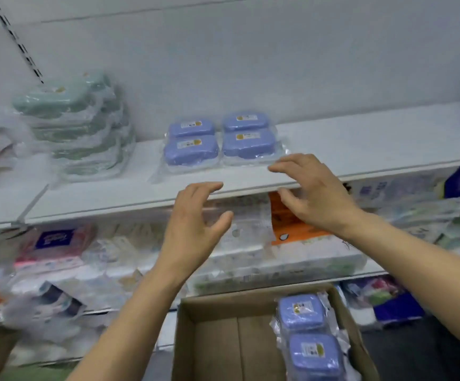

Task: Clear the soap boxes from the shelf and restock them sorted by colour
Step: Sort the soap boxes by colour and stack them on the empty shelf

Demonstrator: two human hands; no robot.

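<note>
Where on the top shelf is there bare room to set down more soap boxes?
Free: the shelf right of the blue boxes, the front strip before them, and the gap between them and the green stack. Crowded: the far left, beyond the green stack.

Bare forearms, no sleeves, unadorned hands (196,215)
</note>
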